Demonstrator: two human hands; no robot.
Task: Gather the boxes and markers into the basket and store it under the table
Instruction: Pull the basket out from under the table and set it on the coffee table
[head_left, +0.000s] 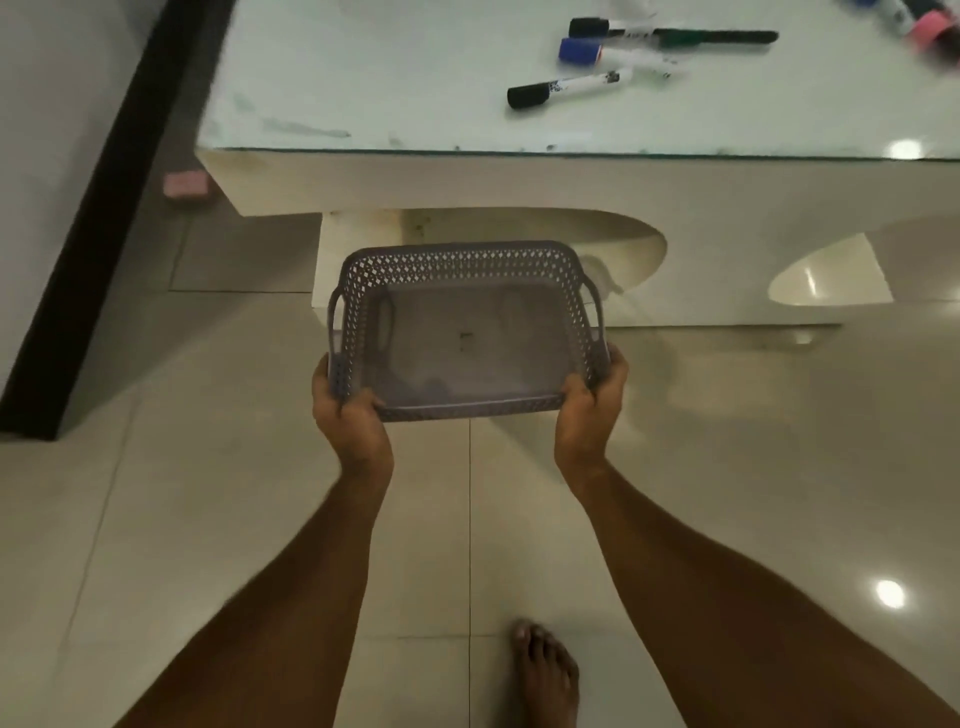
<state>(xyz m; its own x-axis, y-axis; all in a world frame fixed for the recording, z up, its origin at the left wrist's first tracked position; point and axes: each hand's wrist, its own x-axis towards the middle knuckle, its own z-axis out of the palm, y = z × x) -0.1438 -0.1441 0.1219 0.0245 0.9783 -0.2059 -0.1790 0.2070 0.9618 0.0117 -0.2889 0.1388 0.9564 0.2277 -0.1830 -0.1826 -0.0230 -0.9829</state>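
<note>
An empty grey lattice basket (457, 260) hangs above the floor in front of the table. My left hand (349, 415) grips its near left corner and my right hand (589, 402) grips its near right corner. On the white glass-topped table (363, 78) lie several markers: a black-capped one (569, 89), a blue-capped one (582, 52), another black-capped one (589, 26) and a green one (717, 37). More markers with a pink cap (930, 26) show at the top right edge. No boxes are visible.
The table's white base (343, 249) has curved openings under the top. A pink object (185, 183) lies on the tiled floor left of the table, beside a dark baseboard (88, 218). My bare foot (545, 675) stands at the bottom.
</note>
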